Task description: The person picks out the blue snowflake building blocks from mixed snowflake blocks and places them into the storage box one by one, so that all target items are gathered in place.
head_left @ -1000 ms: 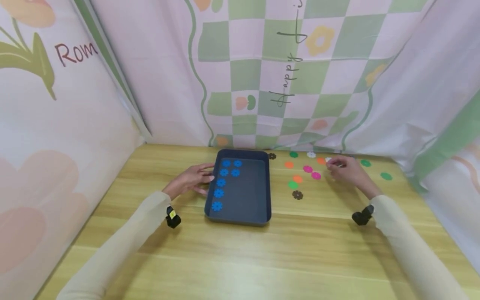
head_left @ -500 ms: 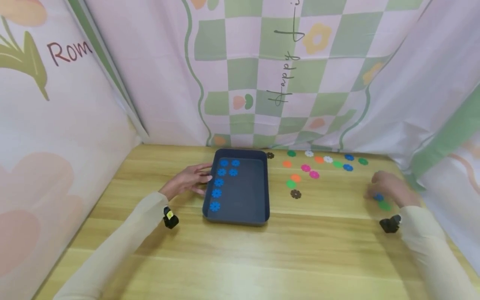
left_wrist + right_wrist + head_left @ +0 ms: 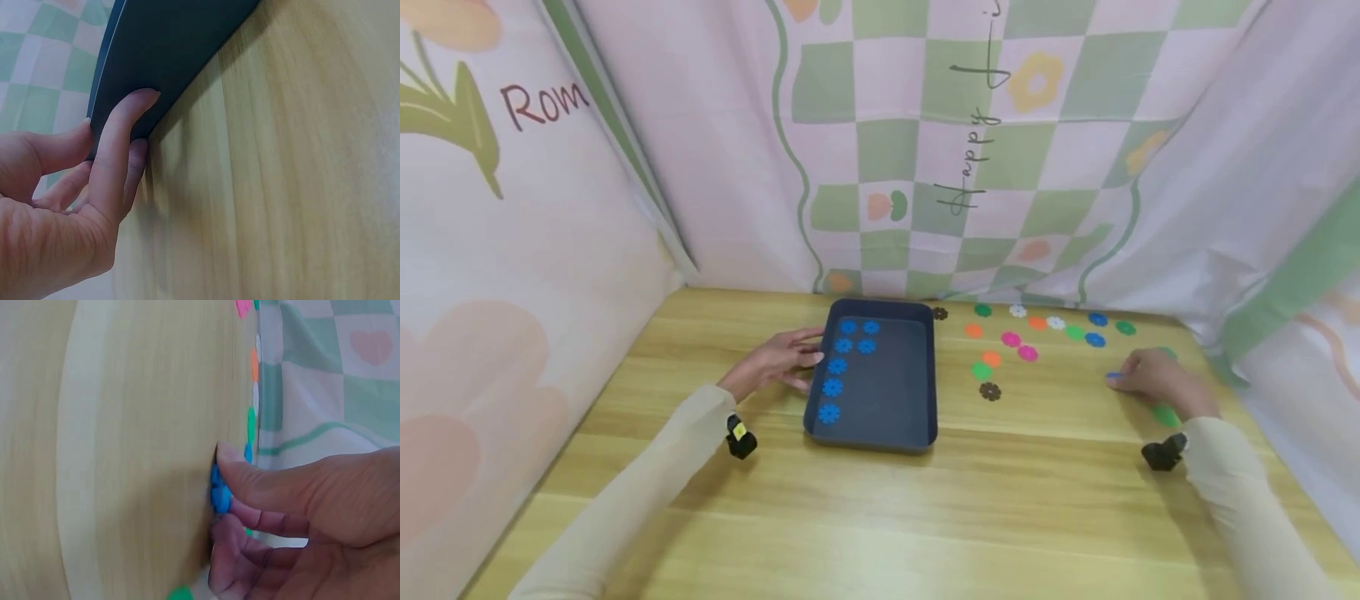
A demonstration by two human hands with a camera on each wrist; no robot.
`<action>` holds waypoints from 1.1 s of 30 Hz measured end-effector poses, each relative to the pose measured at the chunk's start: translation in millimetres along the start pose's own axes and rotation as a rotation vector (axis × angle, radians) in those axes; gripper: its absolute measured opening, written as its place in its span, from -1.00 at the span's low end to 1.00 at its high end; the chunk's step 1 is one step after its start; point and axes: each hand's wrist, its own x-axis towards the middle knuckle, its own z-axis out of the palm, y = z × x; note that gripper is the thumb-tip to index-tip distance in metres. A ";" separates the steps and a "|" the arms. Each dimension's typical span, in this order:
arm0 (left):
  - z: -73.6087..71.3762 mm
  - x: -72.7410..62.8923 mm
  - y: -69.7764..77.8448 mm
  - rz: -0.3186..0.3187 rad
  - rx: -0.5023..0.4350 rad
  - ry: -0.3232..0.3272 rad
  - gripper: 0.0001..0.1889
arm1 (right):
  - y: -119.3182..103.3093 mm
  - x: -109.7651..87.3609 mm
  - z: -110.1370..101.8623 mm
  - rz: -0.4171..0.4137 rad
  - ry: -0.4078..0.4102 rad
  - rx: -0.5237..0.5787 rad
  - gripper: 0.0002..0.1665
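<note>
In the head view my left hand (image 3: 775, 363) rests against the left outer wall of a dark rectangular tray (image 3: 887, 445). Its fingertips touch that dark wall (image 3: 175, 56) in the left wrist view, with the fingers fairly relaxed. Several blue flower-shaped discs (image 3: 832, 387) lie in the tray, in a column along the left side plus a short second column at the top. Over on the right, my right hand (image 3: 1161, 382) pinches a blue flower-shaped disc (image 3: 220, 490) between thumb and fingers, low over the wooden table. The hand partly hides green discs behind it.
Loose discs lie right of the tray: pink (image 3: 1027, 353), orange (image 3: 992, 359), brown (image 3: 990, 391), white (image 3: 1056, 322) and green (image 3: 1124, 328). Two blue discs (image 3: 1096, 340) are near the back edge. A green disc (image 3: 1166, 415) lies beside the right wrist. Curtains (image 3: 970, 208) border the table.
My right hand has moved right from the back discs, reached a blue disc near the right side and now holds it, shifting slightly back leftward. The left hand and tray stay put.
</note>
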 end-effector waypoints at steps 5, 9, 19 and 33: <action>-0.2 -1.9 -2.2 0.004 0.011 -0.011 -0.30 | -17.9 5.7 11.7 -0.022 0.018 0.027 -0.55; -0.1 -1.5 -2.4 0.000 -0.002 -0.006 -0.30 | -32.1 8.6 17.0 -0.032 0.045 0.037 -0.55; -1.3 -0.7 -0.3 -0.011 -0.017 0.014 -0.31 | -55.2 23.5 17.2 0.029 -0.061 0.247 -0.65; 0.1 0.1 0.4 -0.009 -0.013 0.022 -0.31 | -98.5 35.8 36.1 -0.186 -0.275 0.648 -0.43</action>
